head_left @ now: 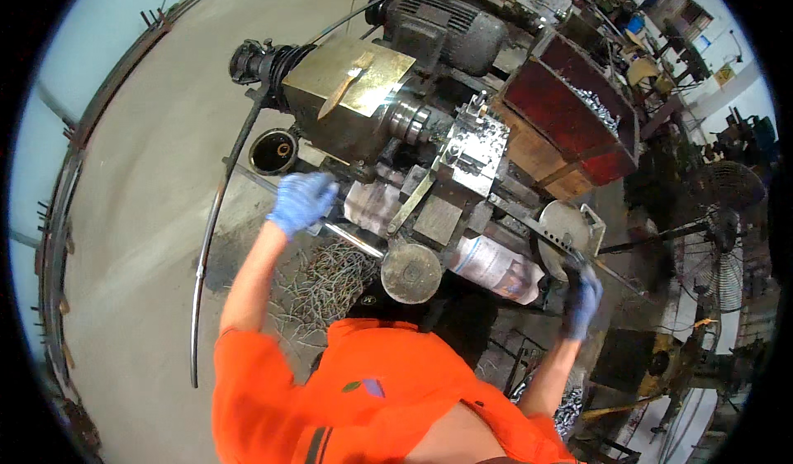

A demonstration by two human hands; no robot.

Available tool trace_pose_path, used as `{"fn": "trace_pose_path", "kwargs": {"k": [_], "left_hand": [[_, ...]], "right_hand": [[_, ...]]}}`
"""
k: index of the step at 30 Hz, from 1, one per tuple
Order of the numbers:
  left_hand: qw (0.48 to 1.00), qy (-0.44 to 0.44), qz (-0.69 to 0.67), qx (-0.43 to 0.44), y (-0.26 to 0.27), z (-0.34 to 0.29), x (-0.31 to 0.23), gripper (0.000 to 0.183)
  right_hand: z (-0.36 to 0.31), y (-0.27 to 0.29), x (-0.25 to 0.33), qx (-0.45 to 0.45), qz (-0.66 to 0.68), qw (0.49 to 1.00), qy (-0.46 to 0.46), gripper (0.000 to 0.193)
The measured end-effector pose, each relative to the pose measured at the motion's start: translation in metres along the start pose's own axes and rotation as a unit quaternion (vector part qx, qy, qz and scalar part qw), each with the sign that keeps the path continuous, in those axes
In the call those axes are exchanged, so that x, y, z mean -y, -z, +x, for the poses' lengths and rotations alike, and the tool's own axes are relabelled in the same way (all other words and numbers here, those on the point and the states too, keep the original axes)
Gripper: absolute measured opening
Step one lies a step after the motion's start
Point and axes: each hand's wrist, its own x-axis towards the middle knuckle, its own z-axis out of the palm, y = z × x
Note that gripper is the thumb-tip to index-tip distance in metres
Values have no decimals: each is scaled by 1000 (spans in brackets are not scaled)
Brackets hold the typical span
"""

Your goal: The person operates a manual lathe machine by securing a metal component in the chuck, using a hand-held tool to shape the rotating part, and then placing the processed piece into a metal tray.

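Note:
My left hand (pixel 303 201), in a blue glove, is curled beside the near end of a shiny metal rod (pixel 355 239). Motion blur and the glove hide what its fingers hold. The rod runs to a round metal disc (pixel 411 274) at the front of a small lathe (pixel 438 130). On the other side, my right hand (pixel 583 299), its glove darkened at the fingers, is closed at the end of a flat bar lever (pixel 529 220) with holes. That lever crosses in front of a round plate (pixel 565 233). Shiny shavings lie on the lathe's tool slide (pixel 475 152).
A wooden-handled brush (pixel 343 88) rests on the headstock cover. Behind stand an electric motor (pixel 446 30) and a red bin (pixel 570 105) holding metal pieces. Thin metal rods (pixel 326 286) are heaped on the floor, near a long upright bar (pixel 211 241). A fan (pixel 723 253) stands right.

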Motion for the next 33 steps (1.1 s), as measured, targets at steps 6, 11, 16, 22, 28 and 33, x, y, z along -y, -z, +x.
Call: {"fn": "trace_pose_path", "kwargs": {"k": [6, 11, 16, 22, 28, 33], "left_hand": [[977, 59, 55, -197, 92, -51, 63, 19], [964, 173, 113, -167, 100, -121, 114, 23], [945, 284, -23, -163, 67, -157, 127, 27], [884, 321, -277, -194, 42, -165, 142, 31], [882, 311, -278, -220, 31, -164, 153, 30], [895, 295, -253, -221, 27, -168, 164, 31]], "right_hand": [[71, -184, 109, 233, -213, 904, 289, 21], [117, -277, 110, 323, -454, 745, 367, 47], [136, -309, 101, 399, -532, 717, 208, 54], [134, -318, 107, 400, -463, 776, 158, 57], [160, -320, 89, 343, -378, 856, 84, 59], [170, -322, 86, 370, -315, 873, 48, 59]]}}
